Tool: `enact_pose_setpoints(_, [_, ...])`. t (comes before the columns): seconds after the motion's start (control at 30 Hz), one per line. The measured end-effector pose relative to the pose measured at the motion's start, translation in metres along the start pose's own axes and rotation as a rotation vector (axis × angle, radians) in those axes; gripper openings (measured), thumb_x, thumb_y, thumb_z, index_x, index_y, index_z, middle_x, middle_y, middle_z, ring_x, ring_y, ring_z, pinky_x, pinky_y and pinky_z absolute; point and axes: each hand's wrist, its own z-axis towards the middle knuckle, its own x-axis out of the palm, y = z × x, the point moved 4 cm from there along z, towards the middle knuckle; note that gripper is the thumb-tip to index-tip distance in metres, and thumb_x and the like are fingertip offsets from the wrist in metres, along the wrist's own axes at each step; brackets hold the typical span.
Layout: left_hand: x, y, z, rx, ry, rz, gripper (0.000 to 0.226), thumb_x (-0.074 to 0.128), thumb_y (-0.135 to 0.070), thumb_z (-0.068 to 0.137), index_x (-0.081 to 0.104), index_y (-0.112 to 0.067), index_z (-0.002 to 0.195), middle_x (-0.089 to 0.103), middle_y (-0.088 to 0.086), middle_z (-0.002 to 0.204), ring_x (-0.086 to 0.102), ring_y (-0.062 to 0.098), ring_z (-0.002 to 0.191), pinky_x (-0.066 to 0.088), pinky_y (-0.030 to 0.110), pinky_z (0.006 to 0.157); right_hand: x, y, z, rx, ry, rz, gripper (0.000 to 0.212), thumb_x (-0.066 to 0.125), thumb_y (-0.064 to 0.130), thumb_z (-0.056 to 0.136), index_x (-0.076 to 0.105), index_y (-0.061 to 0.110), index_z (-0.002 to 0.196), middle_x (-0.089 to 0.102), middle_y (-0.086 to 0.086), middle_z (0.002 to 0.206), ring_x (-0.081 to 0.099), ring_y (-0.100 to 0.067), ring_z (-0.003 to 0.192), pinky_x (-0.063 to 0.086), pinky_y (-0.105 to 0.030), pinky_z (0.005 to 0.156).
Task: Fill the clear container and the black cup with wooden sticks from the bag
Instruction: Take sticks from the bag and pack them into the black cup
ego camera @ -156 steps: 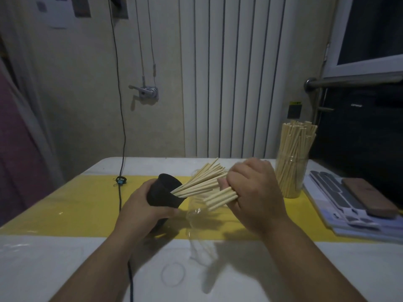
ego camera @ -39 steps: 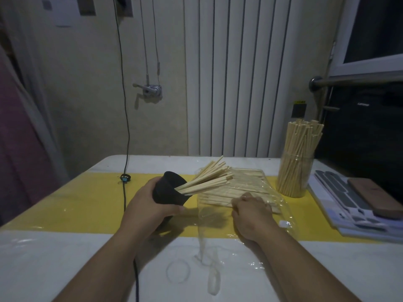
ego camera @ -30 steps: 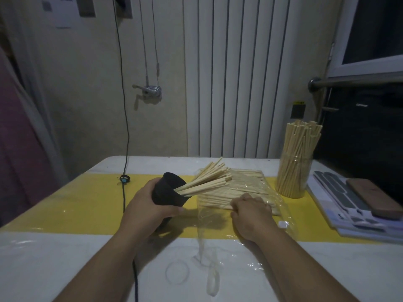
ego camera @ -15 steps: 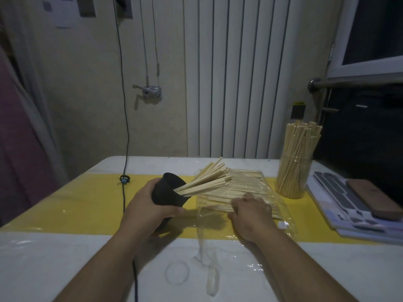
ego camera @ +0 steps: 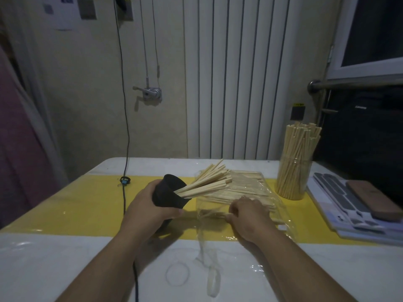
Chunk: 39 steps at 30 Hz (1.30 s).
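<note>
The left hand (ego camera: 150, 205) has its grip wrapped round the black cup (ego camera: 166, 194), holding it off the desk (ego camera: 65, 258) and tipped so its mouth faces 3 o'clock, with a fan of wooden sticks (ego camera: 205, 184) jutting out. Just beside it at 3 o'clock lies the clear bag (ego camera: 281, 211), with plenty of sticks left inside. The right hand (ego camera: 246, 219) lies on its near end, fingers bent down among the sticks; I cannot tell whether that grip has closed on any. The clear container (ego camera: 293, 177) stands at 2 o'clock from the cup, already packed full. My worry is the tilt: the sticks in the cup sit loose and nearly level, so a dip of the left wrist could spill them onto the desk. The slippery bag could also drag along with the next handful, or snag on it and scatter sticks. Five seconds ago the right hand was up at the cup's mouth feeding in a bundle; since then it has come down to the bag, and over the last second it has barely shifted, while the cup has kept its tilt.
</note>
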Motion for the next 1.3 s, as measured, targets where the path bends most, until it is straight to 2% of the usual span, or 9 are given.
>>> enact_pose_setpoints(0.13, [0.0, 0.0, 0.0, -0.005, 0.012, -0.013, 0.061, 0.091, -0.024, 0.052, 0.058, -0.053, 0.096, 0.064, -0.037, 0.09, 0.061, -0.007, 0.084, 0.047, 0.028, 0.069, -0.003, 0.002, -0.003, -0.047, 0.088, 0.07, 0.017, 0.069, 0.035, 0.088, 0.054, 0.029, 0.083, 0.065, 0.003, 0.099, 0.06, -0.021, 0.096, 0.049, -0.031, 0.083])
enact_pose_setpoints(0.3, [0.001, -0.002, 0.0, -0.012, 0.006, -0.006, 0.065, 0.084, -0.037, 0.041, 0.057, -0.052, 0.098, 0.061, -0.041, 0.09, 0.06, -0.009, 0.086, 0.047, 0.029, 0.072, -0.005, 0.006, -0.009, -0.108, 0.173, 0.003, 0.02, 0.065, 0.026, 0.092, 0.063, 0.021, 0.111, 0.065, -0.002, 0.115, 0.06, -0.023, 0.107, 0.048, -0.029, 0.087])
enact_pose_setpoints(0.43, [0.0, -0.002, -0.001, -0.013, 0.006, -0.004, 0.064, 0.084, -0.039, 0.04, 0.057, -0.053, 0.097, 0.061, -0.041, 0.091, 0.06, -0.008, 0.085, 0.047, 0.028, 0.071, -0.002, 0.009, -0.009, -0.104, 0.218, -0.091, 0.021, 0.057, 0.026, 0.095, 0.065, 0.014, 0.11, 0.066, -0.007, 0.115, 0.061, -0.027, 0.107, 0.043, -0.028, 0.076])
enact_pose_setpoints(0.57, [0.001, -0.002, 0.0, -0.011, 0.003, 0.003, 0.064, 0.085, -0.039, 0.041, 0.057, -0.053, 0.098, 0.061, -0.04, 0.09, 0.06, -0.004, 0.089, 0.048, 0.03, 0.072, 0.0, 0.01, -0.012, -0.128, 0.235, -0.224, 0.028, 0.05, 0.025, 0.097, 0.061, 0.011, 0.118, 0.058, -0.012, 0.127, 0.057, -0.031, 0.117, 0.043, -0.031, 0.083])
enact_pose_setpoints(0.67, [0.0, -0.002, 0.0, -0.01, 0.01, 0.0, 0.063, 0.09, -0.032, 0.048, 0.057, -0.052, 0.098, 0.061, -0.039, 0.09, 0.06, -0.002, 0.09, 0.048, 0.03, 0.071, -0.006, 0.013, -0.019, -0.165, 0.23, -0.284, 0.025, 0.049, 0.023, 0.096, 0.062, 0.014, 0.116, 0.059, -0.008, 0.124, 0.059, -0.029, 0.113, 0.042, -0.031, 0.079])
enact_pose_setpoints(0.87, [0.0, -0.003, -0.001, -0.02, -0.009, -0.005, 0.064, 0.085, -0.037, 0.042, 0.056, -0.052, 0.098, 0.062, -0.039, 0.088, 0.06, -0.004, 0.087, 0.046, 0.027, 0.069, -0.034, 0.031, -0.029, -0.255, 0.19, -0.237, 0.011, 0.053, 0.019, 0.087, 0.048, 0.027, 0.092, 0.063, -0.002, 0.11, 0.059, -0.026, 0.096, 0.038, -0.03, 0.064])
enact_pose_setpoints(1.0, [0.0, -0.003, -0.001, -0.019, -0.016, -0.022, 0.063, 0.094, -0.02, 0.057, 0.056, -0.051, 0.097, 0.066, -0.023, 0.097, 0.06, 0.0, 0.091, 0.046, 0.026, 0.068, -0.046, 0.035, -0.034, -0.267, 0.144, -0.178, 0.008, 0.052, 0.022, 0.085, 0.045, 0.024, 0.085, 0.061, 0.0, 0.101, 0.059, -0.027, 0.092, 0.04, -0.03, 0.064])
enact_pose_setpoints(1.17, [-0.001, -0.002, -0.001, -0.012, -0.014, -0.037, 0.064, 0.094, -0.017, 0.058, 0.056, -0.05, 0.098, 0.066, -0.021, 0.099, 0.06, 0.002, 0.092, 0.046, 0.027, 0.07, -0.069, 0.038, -0.042, -0.278, -0.013, -0.182, 0.024, 0.057, 0.039, 0.079, 0.04, 0.024, 0.071, 0.05, 0.005, 0.079, 0.053, -0.026, 0.081, 0.037, -0.032, 0.062])
enact_pose_setpoints(1.3, [0.0, 0.0, 0.001, -0.008, -0.01, -0.045, 0.062, 0.092, -0.015, 0.062, 0.055, -0.05, 0.097, 0.065, -0.02, 0.099, 0.06, 0.002, 0.091, 0.048, 0.029, 0.071, -0.08, 0.043, -0.046, -0.342, -0.177, -0.196, 0.028, 0.056, 0.045, 0.081, 0.04, 0.023, 0.074, 0.059, 0.002, 0.085, 0.058, -0.027, 0.09, 0.035, -0.032, 0.064])
